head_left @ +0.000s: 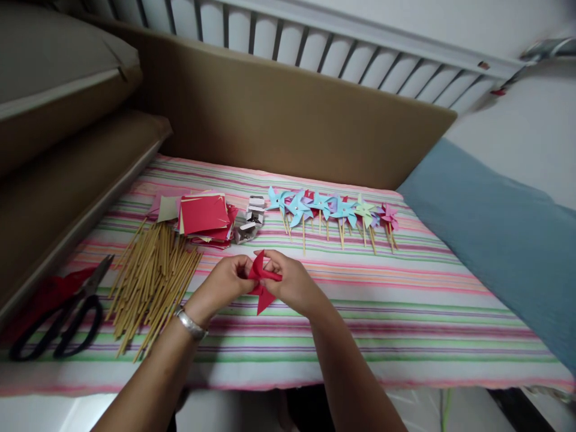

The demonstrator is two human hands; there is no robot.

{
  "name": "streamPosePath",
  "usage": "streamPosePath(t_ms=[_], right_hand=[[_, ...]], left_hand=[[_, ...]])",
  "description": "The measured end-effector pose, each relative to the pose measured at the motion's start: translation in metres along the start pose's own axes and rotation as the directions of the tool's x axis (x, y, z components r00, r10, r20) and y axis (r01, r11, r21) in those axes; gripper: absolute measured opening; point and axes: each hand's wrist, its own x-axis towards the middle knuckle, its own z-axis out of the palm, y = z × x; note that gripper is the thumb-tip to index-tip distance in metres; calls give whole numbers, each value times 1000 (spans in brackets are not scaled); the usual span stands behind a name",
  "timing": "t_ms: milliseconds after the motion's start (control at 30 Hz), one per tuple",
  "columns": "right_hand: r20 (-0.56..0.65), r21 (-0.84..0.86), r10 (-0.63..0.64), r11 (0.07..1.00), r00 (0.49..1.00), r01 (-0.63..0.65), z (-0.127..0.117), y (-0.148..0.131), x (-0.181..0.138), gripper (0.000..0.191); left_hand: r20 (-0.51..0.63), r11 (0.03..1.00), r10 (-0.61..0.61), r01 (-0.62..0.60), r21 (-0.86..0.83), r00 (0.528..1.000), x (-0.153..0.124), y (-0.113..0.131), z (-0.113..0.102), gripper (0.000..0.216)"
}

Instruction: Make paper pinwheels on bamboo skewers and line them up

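Between my two hands is a red paper pinwheel (pixel 265 300), its pointed blades folded in toward the middle. My left hand (pixel 231 276), with a silver bracelet at the wrist, pinches its left side. My right hand (pixel 290 282) grips the right side, fingers curled behind and thumb near the centre. Whether a pin is in the centre I cannot tell. Just beyond my left hand are small open boxes (pixel 252 219) with tiny dark pieces inside. A stack of red paper squares (pixel 204 214) lies to their left. Finished-looking pinwheels on sticks (pixel 344 210) lie in a row farther back.
Many thin wooden sticks (pixel 153 282) are heaped on the left of the striped cloth (pixel 405 324). Black-handled scissors (pixel 72 318) lie by red scraps (pixel 49 297). A brown board (pixel 288 114) stands along the back, and large wrapped packages (pixel 81 144) are at the left.
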Motion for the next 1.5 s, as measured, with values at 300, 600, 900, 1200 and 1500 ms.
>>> streamPosePath(t_ms=[300,600,900,1200,1500], right_hand=[[-200,545,233,833,952,-90,0,8,15,38],[-199,632,249,772,948,-70,21,4,15,39],[-222,526,248,845,943,-98,14,6,14,44],[-218,-338,-440,871,871,355,13,0,2,23],[-234,-524,-564,759,792,385,32,5,6,20]], left_hand=[[-84,924,-67,30,-380,994,-2,1,7,31],[-169,843,-95,-11,-537,981,4,-11,20,17],[-272,882,-118,-26,-471,955,4,-5,2,19],[-379,816,-82,-156,-556,922,1,15,-34,18],[-286,810,-92,-95,-579,954,2,9,-32,14]])
